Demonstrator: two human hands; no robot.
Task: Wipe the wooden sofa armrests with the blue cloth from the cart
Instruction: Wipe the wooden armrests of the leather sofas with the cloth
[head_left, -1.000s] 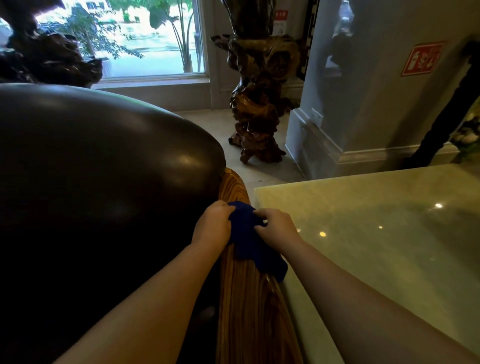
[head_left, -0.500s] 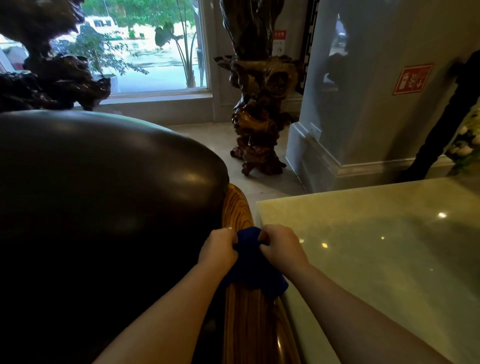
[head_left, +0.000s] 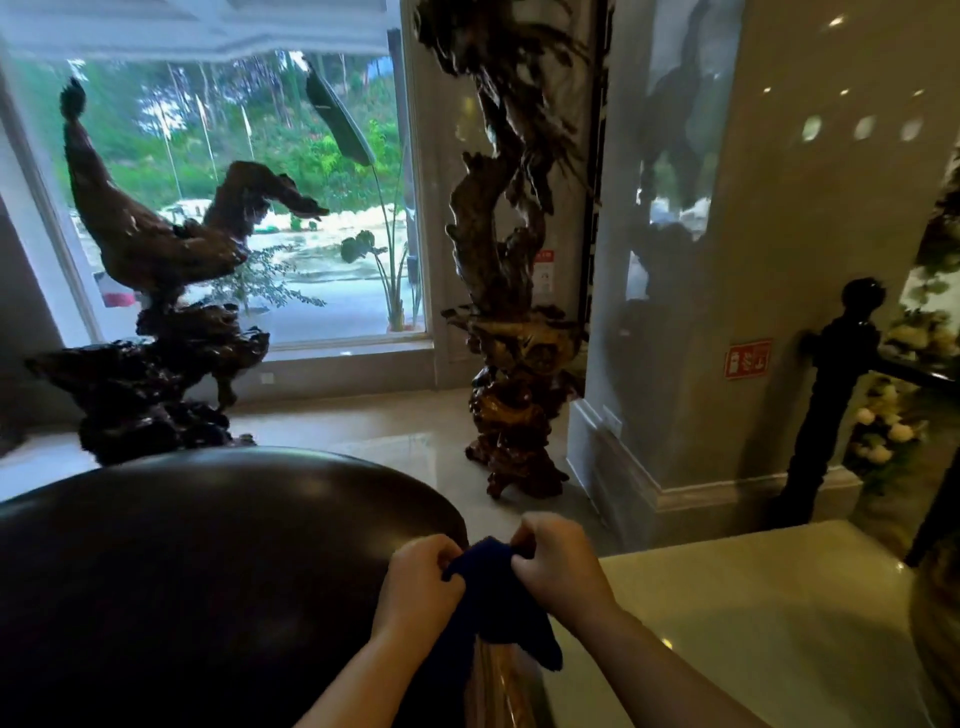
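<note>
The left hand (head_left: 423, 587) and right hand (head_left: 558, 564) each pinch the bunched, dark blue cloth (head_left: 491, 603) between them; it hangs crumpled over the wooden armrest (head_left: 501, 686), beside the dark sofa cushion (head_left: 208, 561).

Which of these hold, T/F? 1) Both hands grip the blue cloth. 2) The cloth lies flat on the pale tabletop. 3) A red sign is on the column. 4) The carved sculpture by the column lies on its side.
1) True: left hand and right hand pinch the blue cloth.
2) False: it hangs bunched over the wooden armrest, beside the tabletop.
3) True: red sign on the column.
4) False: the sculpture stands upright.
</note>
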